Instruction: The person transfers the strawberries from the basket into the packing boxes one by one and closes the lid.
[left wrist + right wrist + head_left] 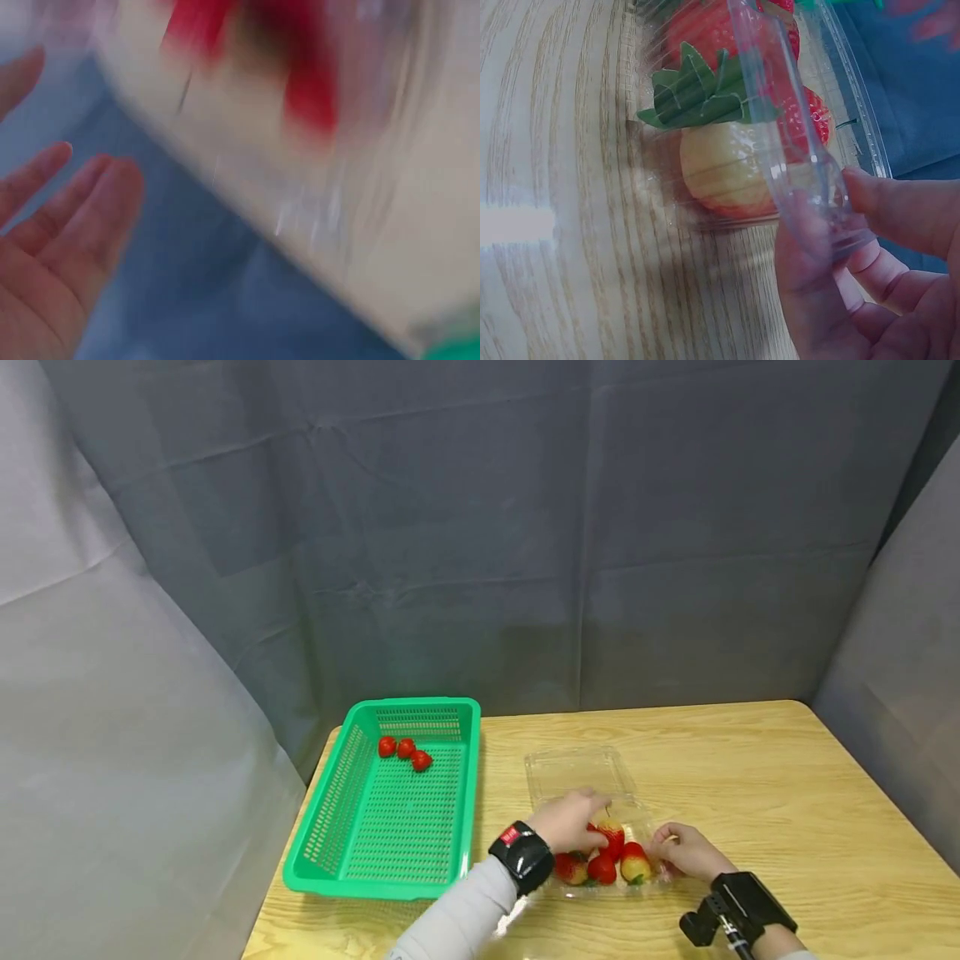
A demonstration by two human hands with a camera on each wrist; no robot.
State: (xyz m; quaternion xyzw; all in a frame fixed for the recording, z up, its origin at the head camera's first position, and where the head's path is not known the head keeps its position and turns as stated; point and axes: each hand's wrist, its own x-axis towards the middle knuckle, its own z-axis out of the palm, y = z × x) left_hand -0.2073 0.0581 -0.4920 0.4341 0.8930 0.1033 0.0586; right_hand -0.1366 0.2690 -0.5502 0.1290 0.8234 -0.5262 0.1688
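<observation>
A clear plastic clamshell box (784, 142) lies on the table with its lid (581, 770) folded back. Several red strawberries (602, 868) with green leaves are inside; one strawberry (636, 862) is partly pale yellow. My right hand (692, 853) pinches the box's right rim between thumb and fingers, seen close in the right wrist view. Over the box's left part reaches my left hand (568, 822), covering some fruit in the head view. Its fingers (112, 202) are extended with nothing in them in the left wrist view, where the strawberries (311, 94) are blurred.
To the left stands a green slatted basket (375, 888) with 3 small red strawberries (421, 761) near its far end. The wooden table (750, 777) extends to the right of the box. Grey cloth (450, 568) hangs behind and at both sides.
</observation>
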